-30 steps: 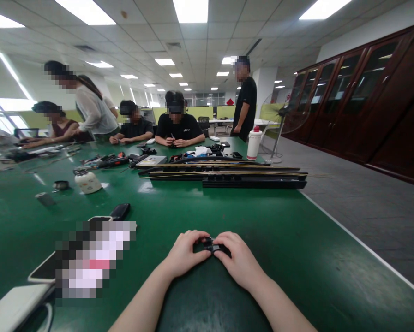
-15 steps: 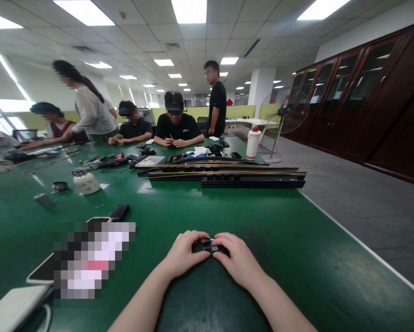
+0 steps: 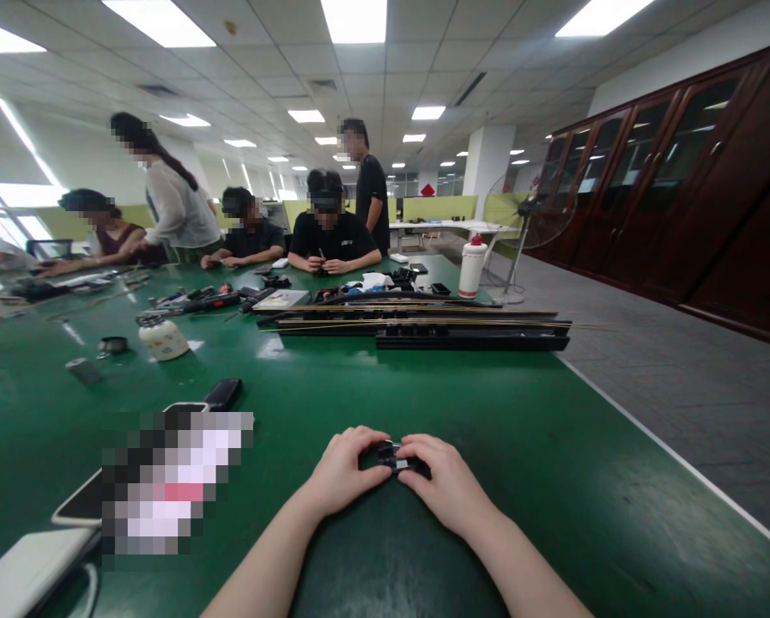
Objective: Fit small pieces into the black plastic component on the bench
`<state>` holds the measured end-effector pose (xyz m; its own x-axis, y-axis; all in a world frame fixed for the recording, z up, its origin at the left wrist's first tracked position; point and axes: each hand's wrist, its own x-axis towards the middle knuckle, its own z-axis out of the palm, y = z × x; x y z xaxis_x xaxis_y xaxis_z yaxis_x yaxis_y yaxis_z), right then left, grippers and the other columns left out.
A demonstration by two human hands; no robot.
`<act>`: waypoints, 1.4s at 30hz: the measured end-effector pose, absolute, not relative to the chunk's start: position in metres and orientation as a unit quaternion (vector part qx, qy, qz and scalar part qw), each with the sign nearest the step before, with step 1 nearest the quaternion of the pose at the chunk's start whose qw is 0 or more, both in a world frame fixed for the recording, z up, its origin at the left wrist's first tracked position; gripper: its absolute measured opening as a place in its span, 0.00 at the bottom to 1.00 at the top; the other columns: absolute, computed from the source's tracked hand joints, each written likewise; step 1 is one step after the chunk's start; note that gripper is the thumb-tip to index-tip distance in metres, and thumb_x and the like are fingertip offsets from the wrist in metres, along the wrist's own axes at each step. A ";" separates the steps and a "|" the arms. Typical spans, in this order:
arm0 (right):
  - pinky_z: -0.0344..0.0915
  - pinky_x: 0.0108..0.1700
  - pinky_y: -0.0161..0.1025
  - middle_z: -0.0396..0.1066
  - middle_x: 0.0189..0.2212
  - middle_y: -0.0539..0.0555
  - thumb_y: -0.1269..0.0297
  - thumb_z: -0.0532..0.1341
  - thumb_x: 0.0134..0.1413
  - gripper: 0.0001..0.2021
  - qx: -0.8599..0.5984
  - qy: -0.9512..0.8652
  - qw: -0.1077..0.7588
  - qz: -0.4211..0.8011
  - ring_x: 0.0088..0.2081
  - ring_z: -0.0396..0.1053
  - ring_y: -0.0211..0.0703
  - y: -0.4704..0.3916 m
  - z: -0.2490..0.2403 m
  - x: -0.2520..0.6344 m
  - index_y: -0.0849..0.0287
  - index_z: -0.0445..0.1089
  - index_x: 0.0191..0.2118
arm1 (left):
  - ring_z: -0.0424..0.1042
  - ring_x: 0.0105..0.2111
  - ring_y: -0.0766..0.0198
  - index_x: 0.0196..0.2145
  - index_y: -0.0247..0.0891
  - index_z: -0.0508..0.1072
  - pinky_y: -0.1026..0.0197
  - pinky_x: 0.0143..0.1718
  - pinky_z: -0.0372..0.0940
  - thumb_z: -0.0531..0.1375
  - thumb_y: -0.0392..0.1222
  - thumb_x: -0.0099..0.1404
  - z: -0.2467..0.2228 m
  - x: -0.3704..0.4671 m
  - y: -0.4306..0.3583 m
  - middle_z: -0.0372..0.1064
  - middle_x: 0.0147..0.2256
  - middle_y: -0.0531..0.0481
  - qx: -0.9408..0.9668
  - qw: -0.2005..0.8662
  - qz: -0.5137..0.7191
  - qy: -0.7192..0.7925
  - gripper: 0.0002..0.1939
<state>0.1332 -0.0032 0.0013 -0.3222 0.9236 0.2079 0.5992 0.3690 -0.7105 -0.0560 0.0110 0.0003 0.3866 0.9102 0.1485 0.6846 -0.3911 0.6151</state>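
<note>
Both hands work together near the table's near edge: left hand and right hand pinch a small black plastic part between curled fingertips, low over the green table. It looks mid-assembly, nothing set down finished.

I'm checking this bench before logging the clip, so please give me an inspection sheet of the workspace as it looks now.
Surface: green table, glossy, with a dark mat at the near edge.
Job's things: small black part pinched between both hands over the mat.
Clutter: phones, white jar, long black rails, white bottle.
Hands: left hand and right hand both grip the part.
Cables: white cable at lower left.
Surroundings: seated and standing people, wooden cabinets, floor fan.
</note>
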 end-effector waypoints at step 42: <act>0.60 0.52 0.45 0.72 0.43 0.53 0.69 0.59 0.46 0.16 -0.477 -0.720 0.337 0.374 0.46 0.67 0.45 -0.001 0.002 0.138 0.55 0.68 0.44 | 0.64 0.41 0.59 0.42 0.45 0.69 0.58 0.43 0.57 0.60 0.49 0.54 0.000 -0.058 0.011 0.67 0.40 0.51 0.805 0.224 0.219 0.505 0.18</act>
<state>0.1379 -0.0005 0.0016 -0.3166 0.9399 0.1283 0.4344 0.2639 -0.8612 -0.0580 0.0106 -0.0002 0.3945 0.9102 0.1262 0.7146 -0.3902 0.5807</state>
